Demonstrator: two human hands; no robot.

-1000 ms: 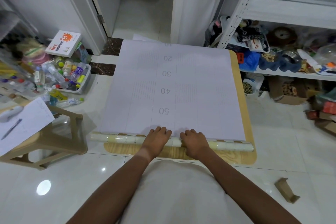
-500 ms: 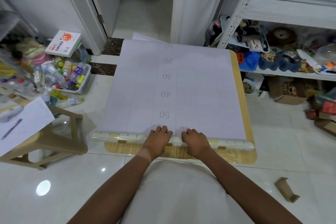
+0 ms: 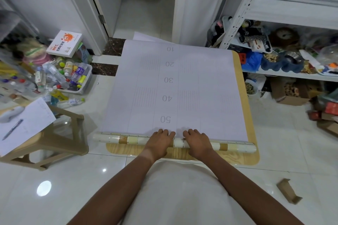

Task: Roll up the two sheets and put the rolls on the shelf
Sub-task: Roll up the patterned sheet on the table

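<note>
Sheet [image 3: 173,87] overhangs table's [image 3: 243,97] left edge; hands [image 3: 161,140] [image 3: 198,142] press roll [image 3: 234,146].

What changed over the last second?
The sheet slid toward the person, winding onto the roll; its 10 mark came fully into view. The left hand and right hand stay on the roll, which kept its place on the table.

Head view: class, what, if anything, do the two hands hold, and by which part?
Nothing is gripped. The left hand and right hand press flat on the middle of the roll at the near end of the sheet.
</note>
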